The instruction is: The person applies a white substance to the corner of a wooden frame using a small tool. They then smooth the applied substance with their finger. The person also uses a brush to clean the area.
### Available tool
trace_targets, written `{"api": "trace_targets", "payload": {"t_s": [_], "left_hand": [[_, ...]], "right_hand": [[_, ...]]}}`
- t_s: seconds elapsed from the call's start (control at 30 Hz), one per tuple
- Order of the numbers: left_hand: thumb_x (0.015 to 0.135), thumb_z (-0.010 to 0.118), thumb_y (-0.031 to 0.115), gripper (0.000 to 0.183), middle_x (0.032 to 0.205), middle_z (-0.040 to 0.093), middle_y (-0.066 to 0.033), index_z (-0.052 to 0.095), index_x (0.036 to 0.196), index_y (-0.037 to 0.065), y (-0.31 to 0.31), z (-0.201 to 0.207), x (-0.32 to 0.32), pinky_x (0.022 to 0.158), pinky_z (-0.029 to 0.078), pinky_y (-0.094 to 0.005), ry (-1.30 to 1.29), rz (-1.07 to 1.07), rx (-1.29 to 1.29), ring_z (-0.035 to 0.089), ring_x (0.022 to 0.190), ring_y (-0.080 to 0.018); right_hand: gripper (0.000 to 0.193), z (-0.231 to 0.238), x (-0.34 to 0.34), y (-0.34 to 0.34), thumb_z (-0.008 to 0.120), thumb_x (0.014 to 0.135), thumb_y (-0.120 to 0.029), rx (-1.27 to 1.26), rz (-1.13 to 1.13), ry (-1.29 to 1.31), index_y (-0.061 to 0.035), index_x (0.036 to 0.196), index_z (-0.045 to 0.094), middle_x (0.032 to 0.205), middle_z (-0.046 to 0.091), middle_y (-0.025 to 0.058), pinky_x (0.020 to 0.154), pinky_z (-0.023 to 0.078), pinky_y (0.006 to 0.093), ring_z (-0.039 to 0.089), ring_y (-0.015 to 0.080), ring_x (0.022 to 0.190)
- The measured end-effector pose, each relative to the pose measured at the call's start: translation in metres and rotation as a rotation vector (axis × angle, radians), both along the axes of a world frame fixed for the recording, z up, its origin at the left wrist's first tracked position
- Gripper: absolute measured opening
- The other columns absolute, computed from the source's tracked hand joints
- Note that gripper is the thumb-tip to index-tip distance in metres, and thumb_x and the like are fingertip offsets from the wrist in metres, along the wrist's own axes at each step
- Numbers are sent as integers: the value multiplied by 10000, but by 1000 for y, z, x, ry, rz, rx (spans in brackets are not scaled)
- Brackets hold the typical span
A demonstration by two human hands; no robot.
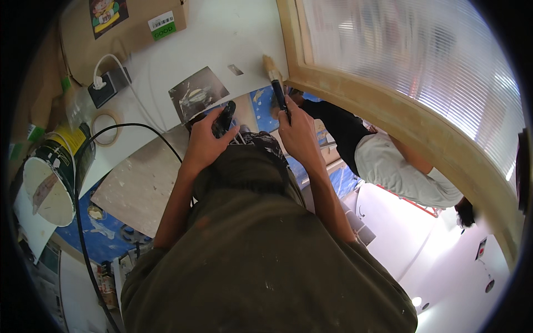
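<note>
My right hand [300, 130] is closed round the black handle of a paintbrush [279, 95]. Its pale bristles point away from me and lie over the white tabletop [252, 33], close to a wooden frame. My left hand [206, 141] grips a black, rounded object [224, 117] whose kind I cannot make out; the fingers hide part of it. Just beyond that hand, at the table's edge, lies a dark square plate [180, 95] smeared with something whitish. A small grey flat piece [235, 70] rests between the plate and the brush.
On the left are a tilted paint bucket [53, 191], a tape roll [115, 133], a black power block [105, 97] with a white cable, and a cardboard box [133, 41]. A wooden frame [355, 100] with a ribbed translucent panel [411, 61] stands right. Behind it, another person [388, 166] bends close.
</note>
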State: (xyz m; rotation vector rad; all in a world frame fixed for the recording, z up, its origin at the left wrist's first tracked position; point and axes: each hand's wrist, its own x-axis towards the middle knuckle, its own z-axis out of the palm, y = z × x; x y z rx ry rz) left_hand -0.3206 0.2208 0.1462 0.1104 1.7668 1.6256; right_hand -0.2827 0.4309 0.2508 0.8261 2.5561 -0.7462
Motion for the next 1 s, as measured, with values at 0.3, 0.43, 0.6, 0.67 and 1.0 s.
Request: {"api": "trace_targets", "payload": {"t_s": [0.3,0.43,0.6,0.67,1.0], "left_hand": [[922,765,187,472,1104,724,-130,597,1302,-38,9,31,-27,923,542,-317,-65,-198,-44,689,1046,-172],[983,692,193,406,1055,713,-112,588,1312,-22,23,27,-34,886,553,-324,29,-19,25,699,1005,-179],[1023,631,177,316,1020,714,-81,619,1290,9,59,0,-51,836,548,-288,-193,86,261,692,935,-149],[1003,653,173,254,940,728,-76,681,1190,3,80,-9,-63,760,534,-277,-100,78,222,682,858,-124],[853,801,169,192,731,742,-125,764,928,-3,174,-53,-70,615,531,-324,233,-105,-14,696,622,-197]], "right_hand": [[451,0,7,5,531,964,-122,92,-126,15,119,1345,527,1029,627,389,940,452,545,590,527,1036],[461,28,28,-10,602,967,-200,-181,-106,-16,-18,1391,580,1031,675,310,880,500,449,662,437,999],[452,30,76,-9,618,965,-171,-132,-202,-22,-31,1393,583,999,683,266,786,537,417,685,350,931],[445,32,90,-3,619,964,-160,-111,-196,-65,-50,1395,589,993,683,258,780,540,415,685,349,918],[463,13,158,9,640,938,-179,-65,-317,-142,-112,1394,606,946,675,231,728,524,423,687,324,762]]}}
